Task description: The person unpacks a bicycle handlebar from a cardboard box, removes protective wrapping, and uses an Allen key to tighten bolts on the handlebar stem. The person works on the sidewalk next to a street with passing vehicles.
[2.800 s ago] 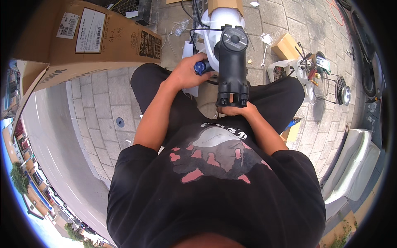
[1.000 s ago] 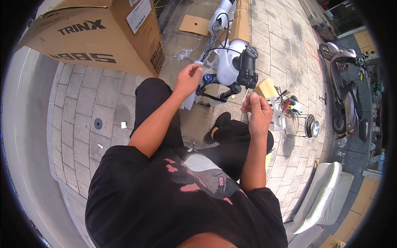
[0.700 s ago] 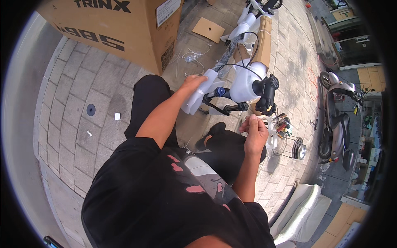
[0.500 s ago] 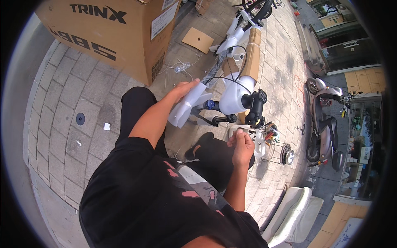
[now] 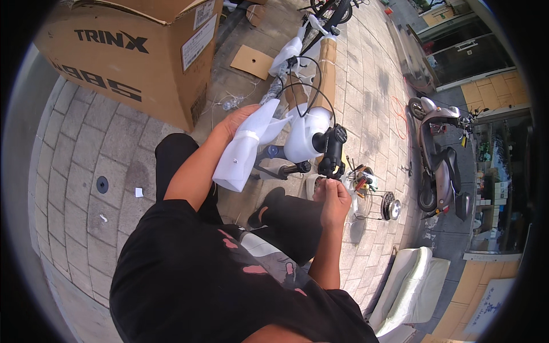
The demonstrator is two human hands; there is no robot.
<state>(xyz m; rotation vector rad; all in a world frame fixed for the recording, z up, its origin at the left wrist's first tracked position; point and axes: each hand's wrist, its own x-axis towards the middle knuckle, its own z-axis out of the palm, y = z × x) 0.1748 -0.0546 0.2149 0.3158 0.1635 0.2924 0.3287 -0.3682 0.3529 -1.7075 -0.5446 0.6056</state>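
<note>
My left hand [image 5: 240, 119] is closed around a bicycle handlebar, its near end sleeved in white foam [image 5: 237, 157]. The foam covers some of the fingers. Clear plastic wraps the bar's middle, and black cables [image 5: 313, 106] loop from it. On the right, a black stem [image 5: 333, 150] sits at the front of the foam-wrapped bicycle frame [image 5: 304, 137]. My right hand [image 5: 336, 200] is at the stem's near end, thumb and fingers pinched together. Whatever they pinch is too small to make out. Below the frame, a black fork leg [image 5: 294, 170] points toward my knee.
A large cardboard box [image 5: 143, 63] stands at left, with a flat cardboard piece [image 5: 251, 62] beside it. Tools in a tray [image 5: 363, 180] and a wheel hub with sprockets [image 5: 390, 206] lie right of my knee. A parked scooter [image 5: 440, 154] stands farther right.
The view has shifted a little. My left hand has brought the handlebar's foam end nearer to me and to the left. My right fingertips have come up close to the stem's end.
</note>
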